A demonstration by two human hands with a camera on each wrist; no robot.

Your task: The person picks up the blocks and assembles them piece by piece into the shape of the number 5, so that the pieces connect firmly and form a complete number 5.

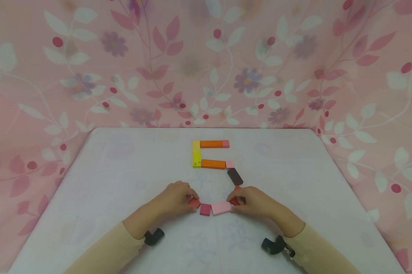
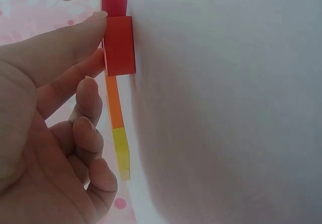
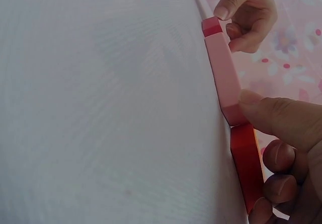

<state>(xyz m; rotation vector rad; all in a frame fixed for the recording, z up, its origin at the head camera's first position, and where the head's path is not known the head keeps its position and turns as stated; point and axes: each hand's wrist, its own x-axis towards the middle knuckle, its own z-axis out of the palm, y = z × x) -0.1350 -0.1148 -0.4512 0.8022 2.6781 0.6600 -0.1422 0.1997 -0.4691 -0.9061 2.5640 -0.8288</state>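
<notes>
A curved row of coloured wooden blocks lies on the white-covered table. My left hand [image 1: 176, 199] pinches the orange-red block [image 2: 119, 45] at the row's left end between thumb and index finger. Beside it is a crimson block [image 1: 205, 209], then a longer pale pink block [image 1: 221, 208]. My right hand [image 1: 257, 203] curls round the red block [image 3: 246, 163] at the pink block's right end. Its thumb [image 3: 282, 114] touches the end of the pink block, while its other fingers lie along the red block's far side. In the head view this hand partly hides the red block.
Above the red block, a dark brown block [image 1: 235, 176] slants up to a small pink block [image 1: 229, 164]. Farther back are a lower orange block [image 1: 213, 164], yellow blocks [image 1: 196, 153] and an upper orange block [image 1: 210, 144] ending in another pink block [image 1: 225, 144]. Floral cloth [image 1: 206, 76] hangs behind the table.
</notes>
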